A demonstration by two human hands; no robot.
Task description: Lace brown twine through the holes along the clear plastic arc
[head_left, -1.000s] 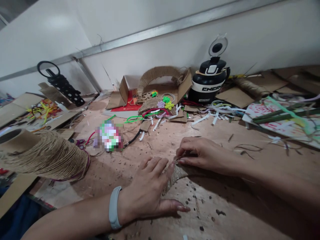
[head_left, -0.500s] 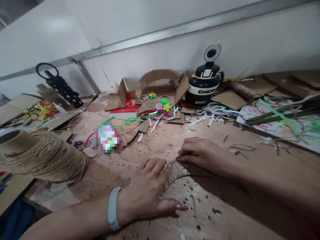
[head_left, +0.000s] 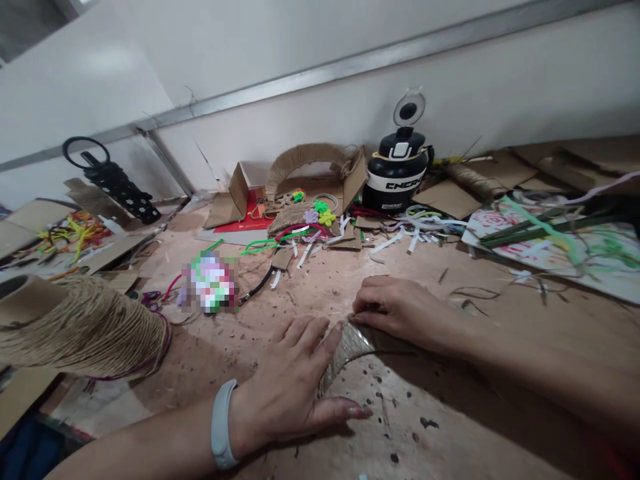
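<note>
Worktop (head_left: 320,287) nearest: pinkish-brown, scuffed, specked with dark spots and scraps. Left hand (head_left: 287,373), pale-blue band (head_left: 223,425) at the wrist, lies palm down, fingers nearly straight and close-set, thumb held wide. Under and beside it, flat on the worktop between the two hands, a curved brown strip (head_left: 353,343) with a glossy patch. Right hand (head_left: 400,307) comes in at the strip's upper edge, fingers bent and narrowed toward the thumb; cannot tell what, if anything, is pinched there. To the left, a big cone of twine (head_left: 95,327) leans by the table edge. Beyond it, a pixelated object (head_left: 210,283), unreadable, and a black cord (head_left: 260,287) near it. Farther back, a clutter of paper strips, bright flower shapes (head_left: 320,213) and a twine-wrapped arch (head_left: 310,159). Black-and-white jug (head_left: 395,180) stands right of these, lid up; painted sheet (head_left: 530,243) farther right. Dark bottle (head_left: 120,187) far left. Behind everything, pale wall (head_left: 300,40) crossed by a metal rail (head_left: 280,85).
</note>
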